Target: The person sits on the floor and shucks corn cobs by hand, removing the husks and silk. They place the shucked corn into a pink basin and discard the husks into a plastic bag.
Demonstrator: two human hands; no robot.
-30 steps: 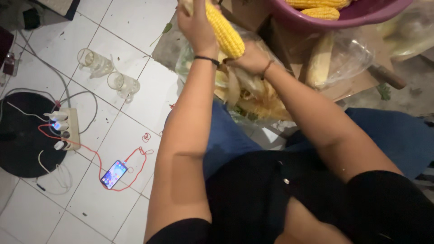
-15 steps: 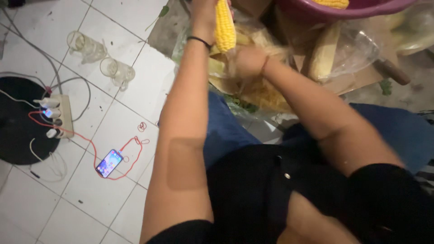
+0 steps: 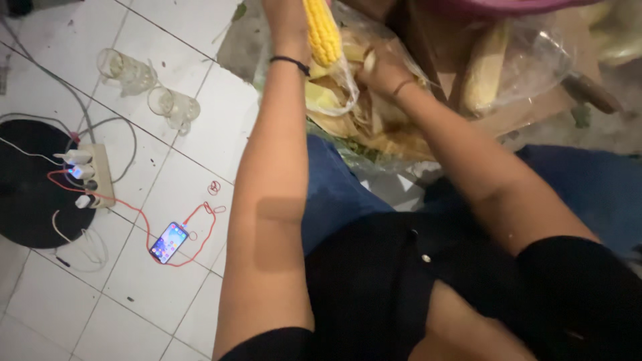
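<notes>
At the top edge of the head view, the left hand (image 3: 286, 23) was closed around a yellow corn cob (image 3: 322, 32), holding it upright with its upper end cut off by the frame; how tightly the fingers wrapped it could not be told, since most of the hand lay out of view; a dark band (image 3: 290, 62) circled that wrist; just beside the cob, the right hand (image 3: 382, 67) was curled down among pale husks (image 3: 348, 113) heaped in a clear plastic bag (image 3: 535, 63), its fingers bent and seemingly pinching husk, though blur hid the exact grip; as a judgement, the stripping would have gone best with the cob held steady near its top while the other hand drew husk leaves straight down and away into the bag, gripping close to the base so that the leaves tore off whole; another cob (image 3: 483, 70) lay inside the bag near a cardboard box (image 3: 528, 110); well apart on the white tiled floor (image 3: 134, 281) stood two glass mugs (image 3: 148, 83), a power strip (image 3: 90, 175) and a phone (image 3: 168, 242) on a red cable (image 3: 134, 212).
</notes>
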